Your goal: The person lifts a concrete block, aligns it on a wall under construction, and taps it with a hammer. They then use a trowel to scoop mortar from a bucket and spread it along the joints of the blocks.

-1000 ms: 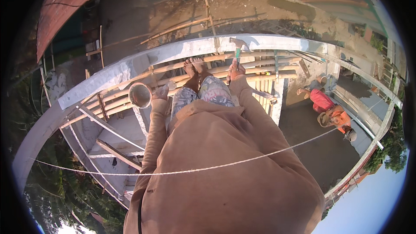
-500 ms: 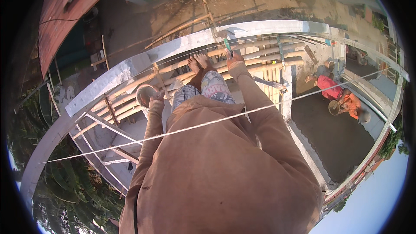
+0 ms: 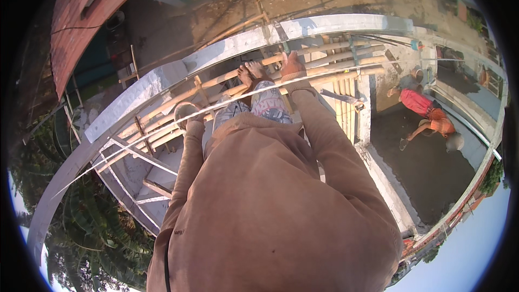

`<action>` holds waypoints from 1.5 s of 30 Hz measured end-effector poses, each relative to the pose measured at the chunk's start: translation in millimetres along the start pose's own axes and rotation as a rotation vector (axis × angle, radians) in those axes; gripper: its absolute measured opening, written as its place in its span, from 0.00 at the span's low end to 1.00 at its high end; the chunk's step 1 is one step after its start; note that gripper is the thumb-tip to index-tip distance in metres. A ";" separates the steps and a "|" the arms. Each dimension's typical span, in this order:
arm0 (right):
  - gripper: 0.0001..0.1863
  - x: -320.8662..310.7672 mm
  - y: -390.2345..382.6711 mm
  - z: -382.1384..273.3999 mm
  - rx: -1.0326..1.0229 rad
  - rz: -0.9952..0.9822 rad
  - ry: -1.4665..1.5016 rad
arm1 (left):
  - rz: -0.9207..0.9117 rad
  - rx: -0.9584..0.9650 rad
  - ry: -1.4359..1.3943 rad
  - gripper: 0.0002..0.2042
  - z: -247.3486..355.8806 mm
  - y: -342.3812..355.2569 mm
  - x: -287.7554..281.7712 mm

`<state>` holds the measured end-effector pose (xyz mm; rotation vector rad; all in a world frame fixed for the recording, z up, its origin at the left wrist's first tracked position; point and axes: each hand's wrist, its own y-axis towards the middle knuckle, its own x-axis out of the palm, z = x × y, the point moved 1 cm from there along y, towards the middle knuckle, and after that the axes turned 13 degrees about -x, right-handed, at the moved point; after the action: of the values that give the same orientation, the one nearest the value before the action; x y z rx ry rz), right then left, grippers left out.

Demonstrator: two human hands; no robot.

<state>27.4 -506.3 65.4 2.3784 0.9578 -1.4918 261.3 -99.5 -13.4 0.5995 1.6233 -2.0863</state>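
Observation:
My right hand (image 3: 292, 65) is closed round the green handle of a trowel (image 3: 280, 32). The trowel's grey blade lies against the pale, plastered beam (image 3: 227, 48) that curves across in front of me. At left, my left hand (image 3: 195, 121) grips a round, mortar-stained bowl (image 3: 186, 110); its fingers are partly hidden behind the rim. My bare feet (image 3: 250, 73) stand on bamboo poles (image 3: 319, 73) just behind the beam. A pale rope (image 3: 232, 100) runs taut across the view over my legs, near both wrists.
Below right, a co-worker in orange and red (image 3: 432, 116) bends over a dark, wet-looking floor (image 3: 416, 173). A saw-like tool (image 3: 340, 97) lies beside the bamboo at my right. Wooden braces (image 3: 143, 157) stand at left. Bare ground lies far below, beyond the beam.
My right hand and the trowel have moved slightly up in the view, the blade now further onto the beam. The rope sits higher in the picture. The co-worker's arm has swung out leftward.

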 end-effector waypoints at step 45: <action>0.19 17.3 1.7 20.0 0.097 -0.079 0.067 | 0.122 0.345 0.642 0.15 33.1 -5.6 -24.9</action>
<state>18.6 -509.5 40.6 2.4999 1.0279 -1.5287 275.9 -128.8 12.7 1.5723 1.4639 -2.2251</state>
